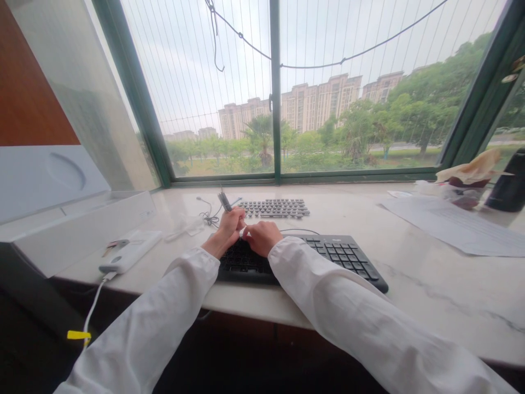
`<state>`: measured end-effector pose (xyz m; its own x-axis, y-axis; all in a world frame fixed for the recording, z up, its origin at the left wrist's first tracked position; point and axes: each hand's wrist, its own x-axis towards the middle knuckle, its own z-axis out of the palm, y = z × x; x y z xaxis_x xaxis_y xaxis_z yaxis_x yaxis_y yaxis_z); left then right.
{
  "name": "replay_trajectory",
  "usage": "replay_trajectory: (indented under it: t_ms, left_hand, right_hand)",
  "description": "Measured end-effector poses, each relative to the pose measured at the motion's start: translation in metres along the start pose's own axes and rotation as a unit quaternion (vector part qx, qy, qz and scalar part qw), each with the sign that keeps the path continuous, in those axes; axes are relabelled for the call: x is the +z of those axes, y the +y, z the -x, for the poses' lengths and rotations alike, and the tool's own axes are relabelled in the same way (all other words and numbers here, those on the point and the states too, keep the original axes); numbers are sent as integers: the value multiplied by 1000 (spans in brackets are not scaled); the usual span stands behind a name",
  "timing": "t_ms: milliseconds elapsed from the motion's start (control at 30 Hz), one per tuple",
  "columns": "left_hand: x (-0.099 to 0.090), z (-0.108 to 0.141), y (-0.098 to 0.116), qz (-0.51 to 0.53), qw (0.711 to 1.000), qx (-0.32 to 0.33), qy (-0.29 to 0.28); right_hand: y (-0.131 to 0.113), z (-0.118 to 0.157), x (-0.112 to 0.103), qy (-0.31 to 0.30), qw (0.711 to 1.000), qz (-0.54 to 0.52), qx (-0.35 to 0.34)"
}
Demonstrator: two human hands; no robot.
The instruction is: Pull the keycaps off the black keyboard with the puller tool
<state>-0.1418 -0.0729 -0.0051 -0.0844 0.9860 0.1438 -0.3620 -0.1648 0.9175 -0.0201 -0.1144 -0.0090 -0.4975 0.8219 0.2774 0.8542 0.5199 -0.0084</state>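
Note:
A black keyboard [348, 257] lies near the table's front edge. Keycaps seem to be off its left part, while the number pad at its right end has them. My left hand [230, 227] is closed around a slim dark tool [225, 201] whose bristly-looking end points up; its exact kind is unclear. Just beside it, over the upper left of the keyboard, my right hand [262, 236] has its fingers curled together. What they pinch, if anything, is hidden. Behind both hands, loose keycaps [274, 208] are laid out in keyboard-like rows.
A dark cable [211, 219] and clear plastic [184, 227] lie left of the hands. Further left are a white power strip [131, 251] with keys on it and an open white box [82, 224]. Paper sheets [455, 221] and a black bottle [508, 183] are at right.

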Motion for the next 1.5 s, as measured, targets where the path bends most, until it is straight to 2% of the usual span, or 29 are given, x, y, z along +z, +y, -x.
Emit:
replay_trajectory:
  t_ms: [167, 467, 733, 1100, 1267, 1367, 1500]
  left_hand:
    - [-2, -2, 1, 3, 1000, -12, 29]
    - [-9, -6, 1, 1, 992, -59, 115]
    - [3, 5, -2, -20, 989, 29, 141]
    - [8, 2, -7, 7, 989, 60, 134]
    - [14, 10, -8, -29, 980, 70, 186]
    - [14, 13, -6, -16, 970, 78, 228]
    - [10, 11, 1, 37, 962, 37, 267]
  right_hand:
    - [1, -2, 4, 17, 1000, -13, -5]
    - [1, -3, 6, 20, 1000, -24, 1]
    - [1, -2, 4, 15, 1000, -9, -5]
    - [0, -3, 4, 13, 1000, -23, 13]
    - [0, -3, 3, 19, 998, -55, 36]
    - [0, -2, 3, 25, 996, -69, 39]
    - [1, -3, 3, 34, 993, -95, 55]
